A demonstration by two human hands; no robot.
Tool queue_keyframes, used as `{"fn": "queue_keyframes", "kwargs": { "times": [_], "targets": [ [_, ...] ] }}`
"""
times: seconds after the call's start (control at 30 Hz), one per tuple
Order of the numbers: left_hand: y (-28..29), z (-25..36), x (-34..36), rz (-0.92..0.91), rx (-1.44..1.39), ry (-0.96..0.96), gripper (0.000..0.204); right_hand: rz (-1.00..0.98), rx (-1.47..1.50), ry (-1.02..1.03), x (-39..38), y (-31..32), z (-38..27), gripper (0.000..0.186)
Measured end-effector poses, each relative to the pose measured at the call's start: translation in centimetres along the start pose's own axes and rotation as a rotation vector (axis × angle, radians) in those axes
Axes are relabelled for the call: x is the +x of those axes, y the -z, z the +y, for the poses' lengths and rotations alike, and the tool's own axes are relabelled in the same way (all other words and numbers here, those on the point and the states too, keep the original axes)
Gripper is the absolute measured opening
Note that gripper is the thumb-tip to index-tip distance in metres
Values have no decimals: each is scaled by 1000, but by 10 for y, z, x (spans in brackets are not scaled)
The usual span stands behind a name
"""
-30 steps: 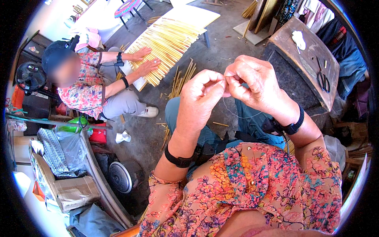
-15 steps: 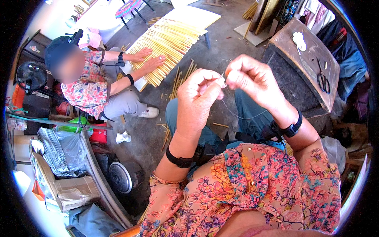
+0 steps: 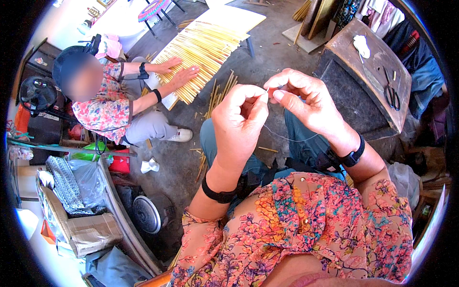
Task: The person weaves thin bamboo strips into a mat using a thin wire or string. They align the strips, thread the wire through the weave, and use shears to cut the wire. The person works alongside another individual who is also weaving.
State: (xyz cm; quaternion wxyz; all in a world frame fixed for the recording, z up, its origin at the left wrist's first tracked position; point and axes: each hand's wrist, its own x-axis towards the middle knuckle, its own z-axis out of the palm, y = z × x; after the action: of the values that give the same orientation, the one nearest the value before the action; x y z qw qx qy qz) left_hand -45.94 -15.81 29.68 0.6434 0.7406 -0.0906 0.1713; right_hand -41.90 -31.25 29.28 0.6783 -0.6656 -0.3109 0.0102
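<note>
In front of my chest, my left hand [image 3: 241, 115] and my right hand [image 3: 306, 98] meet at the fingertips. The left thumb and forefinger pinch something tiny and pale between them, too small to name. My right fingers curl over towards that same spot, closed on a thin thread [image 3: 291, 140]. The thread hangs in a loose curve from beneath the left hand across to the right wrist. A short fine end also shows above the right forefinger.
Across from me at the left, a person presses both hands on yellow sticks [image 3: 201, 52] laid over a white table [image 3: 239, 16]. A wooden stand [image 3: 354, 45] at the right holds black scissors [image 3: 391, 93] and a white thread bundle [image 3: 361, 46]. Loose sticks [image 3: 217, 98] litter the floor.
The right hand has turned slightly and its forefinger now reaches to the left fingertips. My left hand has shifted a little left. The person's hands opposite have barely moved.
</note>
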Motion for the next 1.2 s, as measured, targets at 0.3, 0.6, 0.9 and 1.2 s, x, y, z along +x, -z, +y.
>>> {"fn": "queue_keyframes", "kwargs": {
  "times": [0.3,0.6,0.9,1.2],
  "targets": [
    [-1,-6,3,-1,-236,90,5,20,88,-90,-4,-5,5,0],
    [3,-6,2,-10,-324,145,7,72,-29,-62,-5,-9,0,2],
    [7,-4,0,-9,-355,166,8,67,33,-93,-7,-13,-1,2],
    [7,-12,2,-23,-340,90,8,46,-80,-63,-5,-10,-7,1]
  ]
}}
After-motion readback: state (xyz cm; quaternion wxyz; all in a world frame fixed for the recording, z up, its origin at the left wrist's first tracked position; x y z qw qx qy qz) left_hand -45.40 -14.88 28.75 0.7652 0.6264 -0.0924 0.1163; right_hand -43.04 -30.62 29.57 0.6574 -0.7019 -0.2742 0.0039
